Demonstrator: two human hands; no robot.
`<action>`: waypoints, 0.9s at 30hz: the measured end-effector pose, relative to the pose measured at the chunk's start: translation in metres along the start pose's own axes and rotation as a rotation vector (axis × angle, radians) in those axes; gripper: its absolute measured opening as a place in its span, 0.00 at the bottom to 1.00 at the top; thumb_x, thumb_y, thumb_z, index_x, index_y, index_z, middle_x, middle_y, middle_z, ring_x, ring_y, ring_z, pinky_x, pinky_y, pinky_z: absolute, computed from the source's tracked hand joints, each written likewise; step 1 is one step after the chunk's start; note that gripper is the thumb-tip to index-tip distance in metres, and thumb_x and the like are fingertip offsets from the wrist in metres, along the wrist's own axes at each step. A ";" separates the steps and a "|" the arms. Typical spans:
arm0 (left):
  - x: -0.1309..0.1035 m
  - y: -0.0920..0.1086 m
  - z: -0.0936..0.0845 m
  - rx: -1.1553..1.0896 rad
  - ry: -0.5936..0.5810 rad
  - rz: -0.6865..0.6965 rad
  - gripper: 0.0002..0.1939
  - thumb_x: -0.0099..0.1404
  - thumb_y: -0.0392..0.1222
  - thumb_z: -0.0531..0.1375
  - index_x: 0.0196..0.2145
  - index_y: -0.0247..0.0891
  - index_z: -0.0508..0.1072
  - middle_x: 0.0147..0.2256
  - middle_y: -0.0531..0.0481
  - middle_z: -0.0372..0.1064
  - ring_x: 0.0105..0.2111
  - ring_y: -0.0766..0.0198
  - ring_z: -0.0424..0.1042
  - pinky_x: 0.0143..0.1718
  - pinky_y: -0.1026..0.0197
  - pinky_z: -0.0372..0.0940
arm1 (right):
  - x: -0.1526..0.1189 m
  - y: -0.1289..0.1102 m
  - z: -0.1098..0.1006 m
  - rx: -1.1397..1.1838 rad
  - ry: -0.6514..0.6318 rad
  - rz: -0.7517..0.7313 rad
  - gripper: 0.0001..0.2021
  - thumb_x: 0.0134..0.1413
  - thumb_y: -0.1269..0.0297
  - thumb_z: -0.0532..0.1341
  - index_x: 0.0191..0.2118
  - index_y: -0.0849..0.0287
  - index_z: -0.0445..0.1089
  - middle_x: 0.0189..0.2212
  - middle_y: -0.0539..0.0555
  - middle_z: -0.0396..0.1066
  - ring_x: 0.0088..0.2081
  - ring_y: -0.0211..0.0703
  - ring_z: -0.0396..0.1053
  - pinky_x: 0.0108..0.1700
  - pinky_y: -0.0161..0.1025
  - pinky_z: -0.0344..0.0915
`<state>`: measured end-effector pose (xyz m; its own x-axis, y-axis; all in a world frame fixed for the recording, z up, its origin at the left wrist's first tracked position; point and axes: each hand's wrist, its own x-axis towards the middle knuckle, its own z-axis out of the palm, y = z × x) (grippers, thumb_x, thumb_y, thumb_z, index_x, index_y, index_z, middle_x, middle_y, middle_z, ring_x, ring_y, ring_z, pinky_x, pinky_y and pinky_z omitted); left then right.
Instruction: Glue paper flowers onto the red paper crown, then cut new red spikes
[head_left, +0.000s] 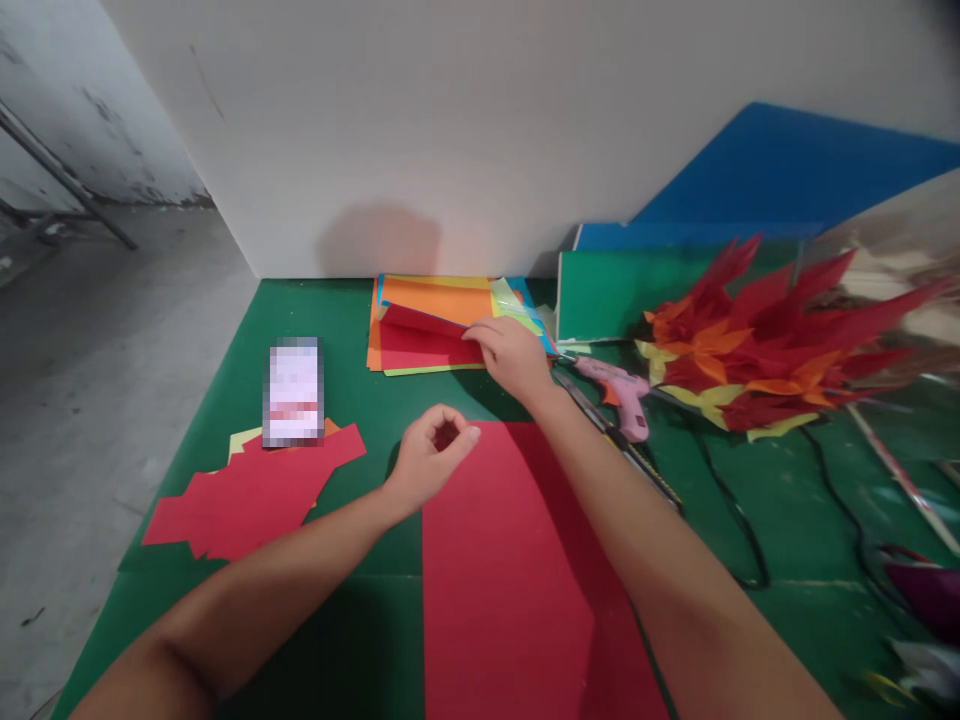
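Observation:
My right hand [517, 358] pinches the raised edge of a red paper piece [427, 322] at the stack of coloured paper [442, 290] near the wall. Orange, yellow and blue sheets show in that stack. My left hand [427, 460] hovers above the table, its fingers loosely curled and a gap between them and the thumb; nothing shows in it. Beneath my hands and right forearm lies a large red paper sheet [510, 580], running to the bottom of the view. A pink glue gun [622, 393] and a cutter knife [643, 465] rest just right of my right forearm.
On the green table [352, 625] at left, a phone [292, 390] overlaps cut red paper pieces [247, 495]. A red, orange and yellow paper flower bunch [765, 350] lies at right. Behind it stand green [600, 295] and blue boards [780, 170]. Dark cords cross the right side.

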<state>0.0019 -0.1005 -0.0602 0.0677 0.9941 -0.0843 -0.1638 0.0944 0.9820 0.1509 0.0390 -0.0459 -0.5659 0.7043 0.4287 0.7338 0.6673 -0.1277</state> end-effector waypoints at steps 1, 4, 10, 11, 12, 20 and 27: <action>0.000 -0.001 0.000 0.003 0.001 0.005 0.14 0.57 0.49 0.63 0.26 0.39 0.64 0.21 0.57 0.59 0.20 0.72 0.57 0.24 0.65 0.54 | 0.001 0.000 0.000 -0.004 0.008 0.002 0.18 0.60 0.73 0.46 0.42 0.57 0.73 0.42 0.57 0.74 0.44 0.49 0.67 0.48 0.46 0.61; 0.005 -0.001 -0.002 0.002 0.039 0.108 0.12 0.61 0.50 0.60 0.29 0.39 0.66 0.27 0.53 0.66 0.25 0.69 0.63 0.28 0.64 0.60 | 0.004 -0.002 0.000 -0.019 0.029 0.009 0.16 0.62 0.70 0.47 0.40 0.57 0.72 0.43 0.57 0.74 0.45 0.50 0.65 0.48 0.47 0.60; 0.031 0.006 -0.026 0.102 0.487 0.338 0.14 0.62 0.43 0.59 0.46 0.42 0.65 0.51 0.44 0.63 0.53 0.60 0.64 0.54 0.57 0.59 | 0.005 -0.008 0.007 -0.059 0.088 0.031 0.13 0.63 0.68 0.48 0.39 0.56 0.70 0.43 0.59 0.71 0.44 0.52 0.62 0.46 0.47 0.57; 0.036 0.008 -0.032 0.110 0.535 0.313 0.15 0.63 0.41 0.58 0.47 0.43 0.64 0.53 0.45 0.62 0.56 0.60 0.62 0.56 0.56 0.58 | 0.005 -0.009 0.009 -0.058 0.093 0.040 0.12 0.62 0.68 0.48 0.39 0.57 0.69 0.41 0.59 0.71 0.43 0.52 0.62 0.45 0.46 0.57; 0.043 0.011 -0.039 0.136 0.560 0.294 0.15 0.63 0.39 0.57 0.49 0.44 0.64 0.55 0.45 0.60 0.58 0.59 0.60 0.58 0.55 0.57 | 0.005 -0.009 0.011 -0.054 0.096 0.048 0.12 0.62 0.68 0.48 0.39 0.58 0.69 0.39 0.59 0.71 0.41 0.51 0.62 0.43 0.46 0.57; 0.104 0.054 -0.092 0.655 0.362 0.367 0.24 0.55 0.24 0.55 0.49 0.41 0.70 0.52 0.43 0.68 0.53 0.54 0.66 0.56 0.52 0.60 | 0.007 -0.002 0.018 -0.029 0.120 0.061 0.15 0.65 0.62 0.47 0.35 0.57 0.69 0.32 0.59 0.71 0.38 0.51 0.62 0.41 0.46 0.55; 0.116 0.080 -0.103 0.992 0.139 0.314 0.11 0.61 0.34 0.57 0.34 0.42 0.79 0.38 0.50 0.78 0.40 0.57 0.73 0.47 0.56 0.64 | 0.008 0.005 0.019 -0.033 0.122 0.046 0.18 0.65 0.59 0.47 0.33 0.57 0.71 0.31 0.59 0.71 0.37 0.50 0.63 0.41 0.46 0.56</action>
<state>-0.1051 0.0275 -0.0089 0.0378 0.9698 0.2411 0.7299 -0.1916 0.6562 0.1433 0.0528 -0.0597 -0.4825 0.6980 0.5291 0.7713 0.6249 -0.1209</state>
